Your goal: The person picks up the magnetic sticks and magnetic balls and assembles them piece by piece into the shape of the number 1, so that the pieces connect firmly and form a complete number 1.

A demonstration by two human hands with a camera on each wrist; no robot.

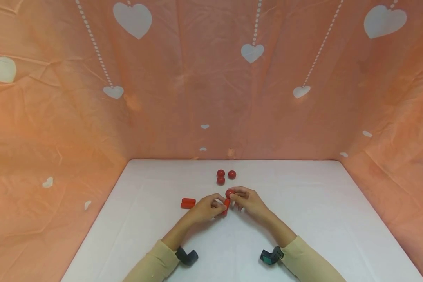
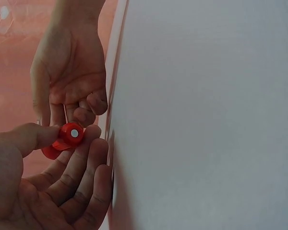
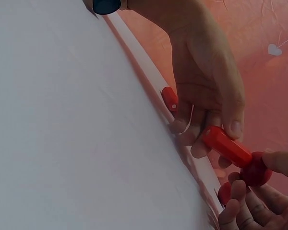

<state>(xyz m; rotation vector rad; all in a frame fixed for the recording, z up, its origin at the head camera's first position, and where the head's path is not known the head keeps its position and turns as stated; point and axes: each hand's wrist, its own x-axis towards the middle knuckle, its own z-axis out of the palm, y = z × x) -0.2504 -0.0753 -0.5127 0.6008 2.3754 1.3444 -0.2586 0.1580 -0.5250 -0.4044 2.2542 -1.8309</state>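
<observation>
My left hand [image 1: 205, 209] pinches a red rod [image 1: 226, 207] between thumb and fingers. One end of the rod faces the left wrist view and carries a small white disc at its centre. With thumb and fingertips, my right hand [image 1: 252, 201] holds a red ball [image 1: 229, 193]. In the right wrist view the ball [image 3: 257, 172] sits right at the far end of the rod [image 3: 228, 146], in line with it. Both hands are close together above the white table, palms turned toward each other.
Behind the hands lie three more red balls [image 1: 221, 181] in a loose group. Two red rods [image 1: 188, 205] lie side by side to the left of the left hand. Peach cloth [image 1: 215, 98] with white hearts hangs around the white table [image 1: 303, 215].
</observation>
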